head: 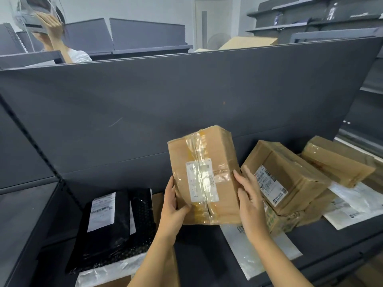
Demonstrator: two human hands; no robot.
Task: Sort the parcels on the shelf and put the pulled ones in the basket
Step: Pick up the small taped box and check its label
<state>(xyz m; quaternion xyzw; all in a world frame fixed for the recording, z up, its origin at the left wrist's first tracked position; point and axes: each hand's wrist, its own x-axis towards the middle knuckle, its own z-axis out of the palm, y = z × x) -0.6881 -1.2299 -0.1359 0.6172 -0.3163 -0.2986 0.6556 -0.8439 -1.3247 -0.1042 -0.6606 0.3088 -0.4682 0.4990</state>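
1. Both hands are on one parcel: a taped cardboard box (204, 175), held up off the shelf (342, 235) with its white label facing the camera and its top leaning slightly left.
2. Left hand (173, 206) is grasping the box's lower left edge, thumb across the front face, fingers wrapped behind.
3. Right hand (248, 201) is grasping the right edge, thumb on the front, fingers reaching up along the side.
4. The box sits mid-scene, in front of the dark back panel (145, 100), between the two groups of parcels.
5. Near left on the shelf: two black mailer bags (107, 224) side by side, each with a white label, lying over a pale plastic bag (107, 272).
6. Right of the held box: a second labelled box (290, 179), tilted, resting on a green-printed carton (277, 220).
7. Far right: a third taped box (339, 162), with white mailers (356, 206) just below it.
8. Under the right wrist lies a cloudy plastic mailer (255, 245).
9. Far left, beyond the panel, another person (68, 52) has a hand raised to their head.
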